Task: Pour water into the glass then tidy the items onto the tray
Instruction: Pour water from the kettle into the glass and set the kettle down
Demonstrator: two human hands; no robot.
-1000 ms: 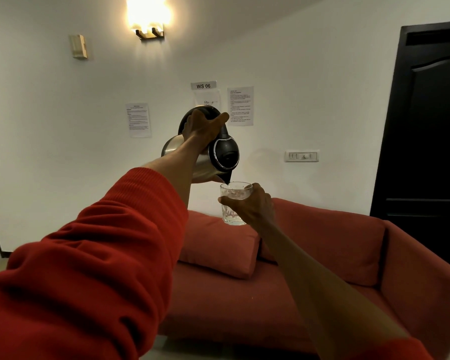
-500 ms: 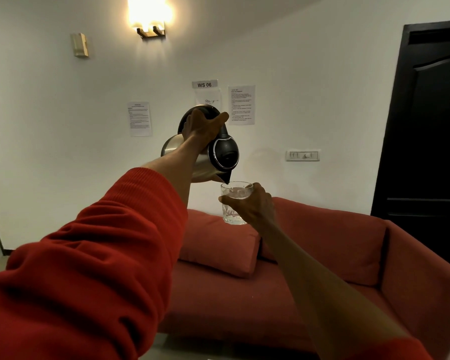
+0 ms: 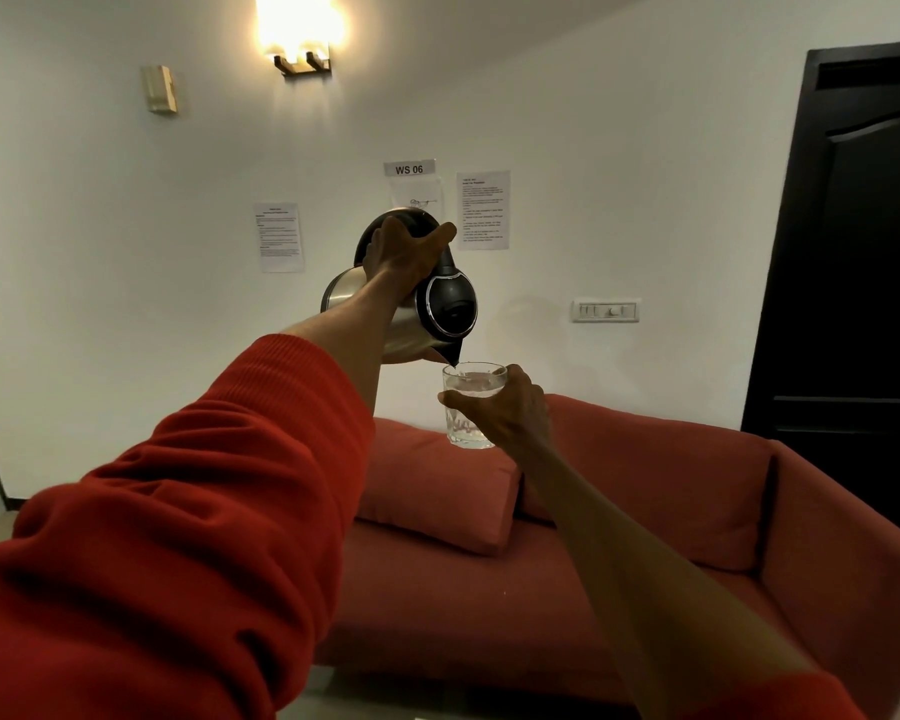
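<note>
Above sofa (image 3: 645,511), left hand (image 3: 404,254) tilting kettle (image 3: 437,314), right hand (image 3: 505,407) gripping glass (image 3: 471,387)

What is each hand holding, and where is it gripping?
Left hand grips the kettle by its handle; right hand wraps the glass around its side.

Red ribbed-knit sleeve (image 3: 178,511) on the left arm, thick and folded, cuff pushed up past the wrist, filling the frame from 7 to 9 o'clock. Bare forearm beyond it. Only a sliver of matching red sleeve (image 3: 801,704) on the right arm, at 5 o'clock. No rings, no watch showing.
</note>
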